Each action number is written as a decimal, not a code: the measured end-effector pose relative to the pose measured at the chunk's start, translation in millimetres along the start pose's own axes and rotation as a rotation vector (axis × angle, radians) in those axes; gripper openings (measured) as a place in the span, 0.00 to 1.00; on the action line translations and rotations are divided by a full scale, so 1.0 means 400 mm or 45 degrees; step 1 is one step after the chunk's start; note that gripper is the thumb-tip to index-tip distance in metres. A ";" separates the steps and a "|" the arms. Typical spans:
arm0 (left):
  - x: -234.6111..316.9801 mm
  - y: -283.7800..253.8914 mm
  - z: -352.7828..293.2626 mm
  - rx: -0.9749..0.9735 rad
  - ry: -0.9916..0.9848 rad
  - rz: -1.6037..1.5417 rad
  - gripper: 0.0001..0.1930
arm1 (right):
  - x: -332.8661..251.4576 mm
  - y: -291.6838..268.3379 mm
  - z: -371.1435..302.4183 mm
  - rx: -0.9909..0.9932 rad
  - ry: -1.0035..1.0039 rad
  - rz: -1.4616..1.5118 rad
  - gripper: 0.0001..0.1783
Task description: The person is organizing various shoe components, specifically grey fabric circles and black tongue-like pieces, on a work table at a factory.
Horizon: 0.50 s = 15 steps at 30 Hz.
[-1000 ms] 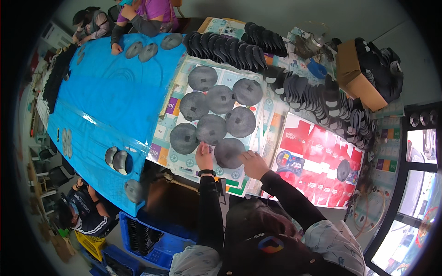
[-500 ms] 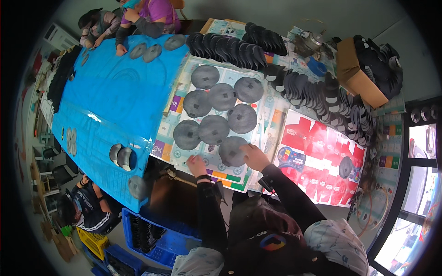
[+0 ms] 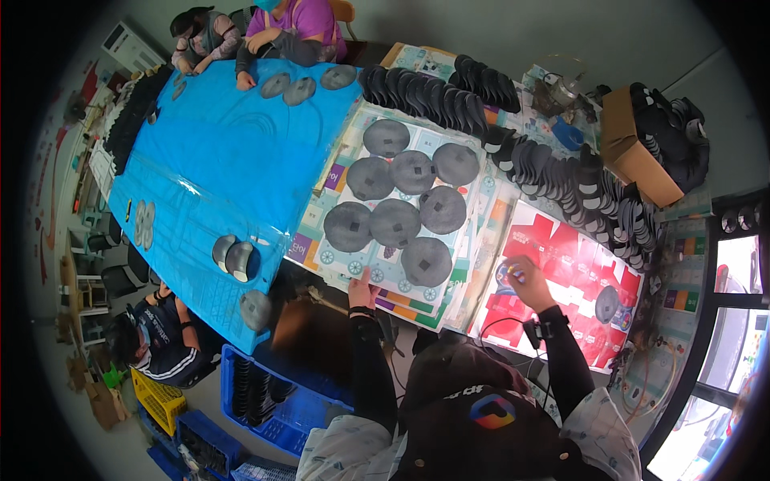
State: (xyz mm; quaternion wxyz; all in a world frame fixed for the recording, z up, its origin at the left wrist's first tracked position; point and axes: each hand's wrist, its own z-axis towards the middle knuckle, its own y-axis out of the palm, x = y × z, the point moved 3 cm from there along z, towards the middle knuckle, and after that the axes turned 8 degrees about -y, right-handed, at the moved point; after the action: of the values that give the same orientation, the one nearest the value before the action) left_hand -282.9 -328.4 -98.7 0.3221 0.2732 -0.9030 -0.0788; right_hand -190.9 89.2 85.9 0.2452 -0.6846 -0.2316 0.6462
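Note:
Several grey round discs (image 3: 395, 223), most with a small dark square patch, lie spread on a stack of printed sheets (image 3: 329, 271). At the near edge of this stack is my left hand (image 3: 362, 292), closed on the sheets' edge with a finger or thumb on top; its other fingers are partly hidden. My right hand (image 3: 527, 284) hovers over a red and white printed sheet (image 3: 553, 240). Its fingers are curled together, and whatever they hold is too small to make out. A single grey disc (image 3: 608, 305) rests on the red sheet's right side.
Rows of black curved pieces (image 3: 425, 98) line the back and right. A cardboard box (image 3: 634, 148) of black pieces stands far right. Left is a blue-covered table (image 3: 224, 152) with more discs; people sit around it. Blue crates (image 3: 301, 425) are below.
My right hand has left the nearest disc and moved right, over the red sheet. My left hand has come onto the near edge of the printed sheets. The whole view has shifted.

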 end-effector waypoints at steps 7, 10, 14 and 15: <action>-0.026 -0.161 0.014 -0.148 0.023 -0.086 0.09 | 0.013 -0.208 -0.156 0.183 0.101 -0.068 0.14; -0.044 -0.167 -0.043 -0.152 0.100 -0.288 0.08 | 0.078 -0.279 -0.244 0.307 0.200 -0.052 0.12; -0.014 -0.135 -0.046 -0.141 0.307 -0.478 0.11 | 0.097 -0.345 -0.329 0.429 0.217 -0.116 0.10; -0.003 -0.171 -0.009 -0.134 0.394 -0.548 0.12 | 0.112 -0.348 -0.327 0.419 0.220 -0.106 0.10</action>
State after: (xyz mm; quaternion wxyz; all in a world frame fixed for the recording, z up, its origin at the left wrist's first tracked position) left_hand -249.6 -385.1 -118.2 0.4458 0.4504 -0.7589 -0.1497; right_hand -57.7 220.4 145.6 0.3992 -0.6781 -0.1291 0.6034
